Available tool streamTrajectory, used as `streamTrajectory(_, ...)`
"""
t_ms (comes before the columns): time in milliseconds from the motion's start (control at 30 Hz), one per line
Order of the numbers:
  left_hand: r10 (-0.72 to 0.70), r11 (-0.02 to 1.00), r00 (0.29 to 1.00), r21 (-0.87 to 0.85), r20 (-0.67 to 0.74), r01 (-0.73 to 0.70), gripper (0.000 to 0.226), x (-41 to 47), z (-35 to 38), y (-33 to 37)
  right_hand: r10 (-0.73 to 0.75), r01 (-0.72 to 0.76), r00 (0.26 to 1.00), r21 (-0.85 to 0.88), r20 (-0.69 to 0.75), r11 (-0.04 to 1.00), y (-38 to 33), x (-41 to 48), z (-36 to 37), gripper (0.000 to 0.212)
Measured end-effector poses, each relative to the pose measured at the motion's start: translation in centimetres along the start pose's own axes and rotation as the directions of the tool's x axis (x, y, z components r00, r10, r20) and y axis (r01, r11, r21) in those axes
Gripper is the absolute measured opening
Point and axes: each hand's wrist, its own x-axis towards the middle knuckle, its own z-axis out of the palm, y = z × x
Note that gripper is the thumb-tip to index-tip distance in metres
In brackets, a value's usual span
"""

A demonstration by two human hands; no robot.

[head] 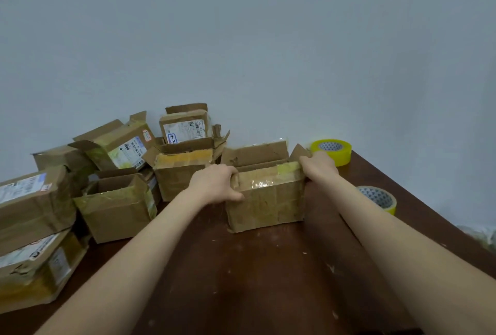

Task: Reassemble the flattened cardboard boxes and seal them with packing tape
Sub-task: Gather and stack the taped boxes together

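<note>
A small brown cardboard box [265, 200] with old tape on its front stands upright on the dark wooden table [241, 281], its top flaps up. My left hand [214, 183] grips the box's upper left corner, thumb on the front face. My right hand [318, 167] grips the upper right corner at a raised flap. Two rolls of yellow packing tape lie to the right: one roll [332, 151] at the back by the wall, the other roll [378, 199] nearer, beside my right forearm.
Several other worn cardboard boxes [118, 206] are piled on the table's left and back, some with shipping labels, some with open flaps. A plain wall stands behind. The table's right edge runs diagonally past the tape rolls.
</note>
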Motion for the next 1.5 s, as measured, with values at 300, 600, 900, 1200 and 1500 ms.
streamTrajectory(300, 0.128, 0.96, 0.844, -0.149, -0.521, -0.237, 0.014, 0.7, 4.1, 0.0, 0.066, -0.047, 0.994, 0.224, -0.081, 0.974, 0.1, 2.8, 0.3, 0.023)
streamTrajectory(600, 0.011, 0.944, 0.88, -0.287, -0.474, -0.166, 0.013, 13.1, 5.5, 4.4, -0.49, 0.398, 0.866, -0.453, -0.101, 0.798, -0.1, 7.5, 0.2, 0.054)
streamTrajectory(900, -0.048, 0.909, 0.934, -0.403, -0.355, -0.107, 0.04, 21.2, 7.3, 6.8, -0.447, 0.324, 0.894, -0.749, 0.042, 0.578, 1.0, 11.8, 4.0, 0.067)
streamTrajectory(1200, 0.002, 0.969, 0.759, -0.185, -0.651, -0.161, 0.042, 16.2, 2.5, -0.4, -0.64, 0.514, 0.755, -0.479, -0.142, 0.712, -4.7, 10.0, 7.7, 0.056)
streamTrajectory(1500, -0.601, 0.727, 0.648, -0.656, -0.468, 0.201, 0.05, 14.5, -3.4, -14.1, -0.414, 0.374, 0.902, 0.264, 0.119, 0.889, -16.3, 8.6, 16.6, 0.058)
